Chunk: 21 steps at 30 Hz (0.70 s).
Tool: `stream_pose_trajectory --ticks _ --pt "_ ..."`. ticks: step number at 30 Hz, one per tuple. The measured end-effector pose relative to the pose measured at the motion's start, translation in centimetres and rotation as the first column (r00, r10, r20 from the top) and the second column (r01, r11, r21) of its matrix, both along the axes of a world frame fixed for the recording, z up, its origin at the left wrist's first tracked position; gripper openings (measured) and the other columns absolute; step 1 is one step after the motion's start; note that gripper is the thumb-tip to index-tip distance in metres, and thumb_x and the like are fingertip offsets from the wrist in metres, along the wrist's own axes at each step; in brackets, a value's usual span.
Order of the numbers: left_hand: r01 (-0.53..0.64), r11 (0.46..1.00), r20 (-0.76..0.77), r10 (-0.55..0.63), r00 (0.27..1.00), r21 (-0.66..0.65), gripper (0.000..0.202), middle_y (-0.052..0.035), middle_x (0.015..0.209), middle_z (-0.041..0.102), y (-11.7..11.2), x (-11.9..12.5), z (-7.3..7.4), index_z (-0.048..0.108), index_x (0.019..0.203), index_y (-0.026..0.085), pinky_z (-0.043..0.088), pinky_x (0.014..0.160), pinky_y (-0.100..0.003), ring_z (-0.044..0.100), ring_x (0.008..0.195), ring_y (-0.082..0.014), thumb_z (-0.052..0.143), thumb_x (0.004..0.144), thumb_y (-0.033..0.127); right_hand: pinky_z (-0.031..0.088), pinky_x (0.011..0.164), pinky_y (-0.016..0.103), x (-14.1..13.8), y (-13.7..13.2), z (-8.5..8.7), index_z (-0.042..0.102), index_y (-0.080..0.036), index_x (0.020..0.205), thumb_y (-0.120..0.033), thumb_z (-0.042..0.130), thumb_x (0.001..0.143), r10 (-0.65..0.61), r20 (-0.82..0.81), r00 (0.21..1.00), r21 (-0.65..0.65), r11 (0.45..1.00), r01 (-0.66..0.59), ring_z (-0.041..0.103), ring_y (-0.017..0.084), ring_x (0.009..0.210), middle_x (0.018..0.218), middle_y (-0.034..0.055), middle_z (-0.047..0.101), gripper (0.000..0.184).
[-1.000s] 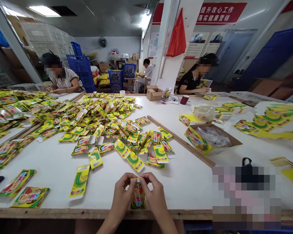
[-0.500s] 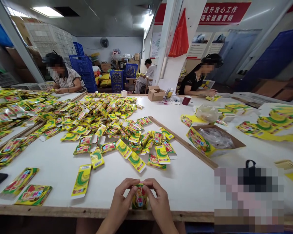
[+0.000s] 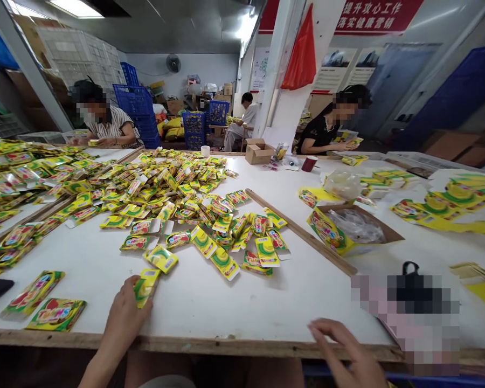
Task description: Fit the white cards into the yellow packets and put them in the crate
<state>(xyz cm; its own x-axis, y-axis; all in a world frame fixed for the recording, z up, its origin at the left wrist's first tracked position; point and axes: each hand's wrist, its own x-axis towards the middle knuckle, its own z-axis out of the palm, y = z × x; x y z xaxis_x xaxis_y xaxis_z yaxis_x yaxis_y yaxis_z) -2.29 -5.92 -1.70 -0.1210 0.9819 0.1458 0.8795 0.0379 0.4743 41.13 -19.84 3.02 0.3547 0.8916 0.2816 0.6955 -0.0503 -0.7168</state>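
Observation:
My left hand [image 3: 123, 315] rests on the white table [image 3: 210, 302] near its front edge, with fingers closed on a flat yellow-green packet [image 3: 146, 284]. At the front edge further right hovers my right hand [image 3: 343, 347], fingers loosely spread and nothing in it. A big heap of the same yellow packets [image 3: 178, 199] spreads over the middle of the table beyond both hands. Two more packets [image 3: 44, 304] lie flat to the left of my left hand.
A wooden strip [image 3: 299, 231] runs diagonally across the table. An open cardboard box [image 3: 355, 226] with plastic bags stands right of it. A blurred object [image 3: 408, 312] sits at the front right. Other people sit at the far side of the table. Blue crates [image 3: 137, 108] are stacked behind.
Both hands held one packet together at the front middle. Now that packet is gone from view, the left hand has gone left onto another packet, and the right hand has swung right, open.

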Motion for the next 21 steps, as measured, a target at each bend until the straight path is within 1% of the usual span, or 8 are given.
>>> stream_pose_trajectory --ticks 4,7,9,11,13,16,19,21 --pt "0.202 0.979 0.206 -0.195 0.959 -0.012 0.027 -0.0090 0.105 0.065 -2.0 3.8 2.8 0.058 0.098 0.021 0.049 0.085 -0.038 0.064 0.098 -0.0287 0.054 0.076 0.035 0.054 0.085 0.032 -9.3 3.2 -0.8 0.070 -0.027 0.088 -0.029 0.059 0.084 0.295 -0.136 0.946 0.082 0.955 -0.286 0.067 0.025 0.097 0.102 0.0061 0.072 0.012" --pt "0.414 0.904 0.389 -0.345 0.854 -0.109 0.015 -0.0026 0.088 0.070 -3.6 7.3 4.8 0.064 0.090 0.024 0.049 0.073 -0.030 0.065 0.082 -0.0232 0.058 0.076 0.028 0.050 0.094 0.036 -14.3 4.5 -1.3 0.068 -0.029 0.108 -0.014 0.064 0.076 0.488 -0.170 0.856 0.122 0.873 -0.473 0.062 0.026 0.110 0.119 0.0056 0.067 0.037" --pt "0.536 0.829 0.503 -0.398 0.767 -0.162 0.010 -0.0013 0.082 0.071 -4.4 9.1 5.7 0.066 0.086 0.024 0.047 0.067 -0.026 0.065 0.076 -0.0211 0.059 0.078 0.025 0.049 0.094 0.036 -15.8 4.8 -1.7 0.065 -0.029 0.115 -0.008 0.064 0.072 0.543 -0.186 0.819 0.133 0.840 -0.527 0.061 0.026 0.109 0.118 0.0051 0.067 0.048" --pt "0.577 0.801 0.585 -0.395 0.708 -0.158 0.010 -0.0019 0.085 0.072 -4.6 10.4 6.1 0.064 0.088 0.023 0.046 0.065 -0.024 0.065 0.075 -0.0199 0.059 0.080 0.025 0.051 0.088 0.034 -16.2 4.9 -2.0 0.065 -0.027 0.110 -0.009 0.061 0.075 0.534 -0.234 0.813 0.122 0.845 -0.520 0.063 0.024 0.101 0.108 0.0046 0.070 0.040" --pt "0.553 0.826 0.664 -0.353 0.659 -0.110 0.021 -0.0035 0.091 0.071 -4.5 11.1 6.0 0.059 0.102 0.023 0.047 0.066 -0.025 0.065 0.077 -0.0195 0.061 0.082 0.029 0.052 0.081 0.030 -16.0 5.0 -2.3 0.064 -0.025 0.103 -0.013 0.056 0.083 0.485 -0.321 0.813 0.108 0.872 -0.478 0.065 0.022 0.091 0.098 0.0042 0.070 0.025" --pt "0.517 0.856 0.804 -0.301 0.513 -0.010 0.044 -0.0048 0.092 0.070 -4.2 11.9 5.0 0.043 0.118 0.024 0.050 0.075 -0.029 0.066 0.081 -0.0200 0.065 0.083 0.036 0.053 0.075 0.028 -15.5 5.1 -3.0 0.061 -0.021 0.098 -0.024 0.053 0.090 0.388 -0.467 0.794 0.109 0.917 -0.384 0.066 0.020 0.083 0.092 0.0050 0.070 0.012" --pt "0.451 0.889 0.900 -0.254 0.354 0.074 0.045 -0.0041 0.090 0.069 -4.0 12.9 3.1 0.037 0.116 0.026 0.051 0.076 -0.030 0.067 0.083 -0.0199 0.064 0.084 0.042 0.055 0.077 0.028 -15.5 5.2 -3.9 0.057 -0.021 0.106 -0.031 0.055 0.091 0.317 -0.562 0.764 0.148 0.947 -0.283 0.068 0.021 0.087 0.096 0.0069 0.070 0.018" --pt "0.392 0.914 0.921 -0.235 0.310 0.101 0.039 -0.0048 0.094 0.069 -4.0 13.6 2.0 0.039 0.112 0.026 0.052 0.075 -0.030 0.067 0.085 -0.0200 0.062 0.085 0.044 0.056 0.080 0.029 -15.5 5.2 -4.3 0.053 -0.022 0.116 -0.031 0.056 0.091 0.288 -0.578 0.763 0.194 0.957 -0.215 0.069 0.021 0.091 0.102 0.0081 0.070 0.028"
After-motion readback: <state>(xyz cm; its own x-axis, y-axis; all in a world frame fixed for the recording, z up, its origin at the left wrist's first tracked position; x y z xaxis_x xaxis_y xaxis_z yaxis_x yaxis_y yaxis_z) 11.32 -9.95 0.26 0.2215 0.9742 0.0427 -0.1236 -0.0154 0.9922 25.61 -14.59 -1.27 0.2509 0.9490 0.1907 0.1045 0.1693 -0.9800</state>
